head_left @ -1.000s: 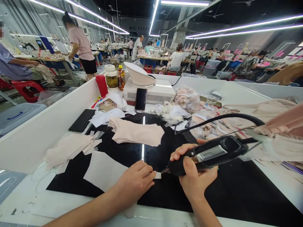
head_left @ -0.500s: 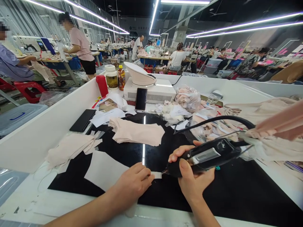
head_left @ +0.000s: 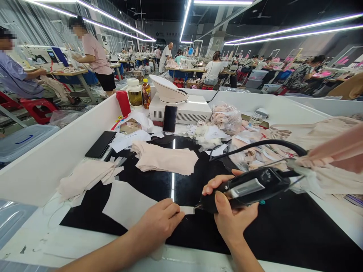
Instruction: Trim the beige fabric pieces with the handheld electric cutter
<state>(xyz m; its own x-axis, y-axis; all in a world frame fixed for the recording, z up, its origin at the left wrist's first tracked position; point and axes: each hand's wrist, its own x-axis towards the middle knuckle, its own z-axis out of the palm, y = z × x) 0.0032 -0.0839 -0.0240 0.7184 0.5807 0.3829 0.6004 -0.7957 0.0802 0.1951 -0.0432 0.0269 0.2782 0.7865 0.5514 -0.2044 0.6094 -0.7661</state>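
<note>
My left hand [head_left: 162, 221] is closed, its fingers pinching a narrow pale fabric strip [head_left: 188, 210] over the black board [head_left: 272, 234]. The strip's free end sticks out to the right. Wrapped in my right hand [head_left: 234, 219] is a black handheld power tool [head_left: 249, 187] with a silver plate on its side and a thick cable at the rear. Its thin metal tip meets the end of the strip. Under and left of my left wrist lies a flat pale cut piece [head_left: 124, 204]; whether it joins the strip is hidden by my hand.
A stack of pale pink fabric pieces [head_left: 167, 158] lies ahead, another fabric pile [head_left: 85, 179] at left. Behind stand a phone [head_left: 169, 118] and a white machine box [head_left: 195, 109]. Bagged scraps [head_left: 255, 151] and pink cloth tied near the tool's cable [head_left: 337, 149] occupy the right.
Both hands, the strip and the tool hold almost the same position. The whole view has shifted very slightly.
</note>
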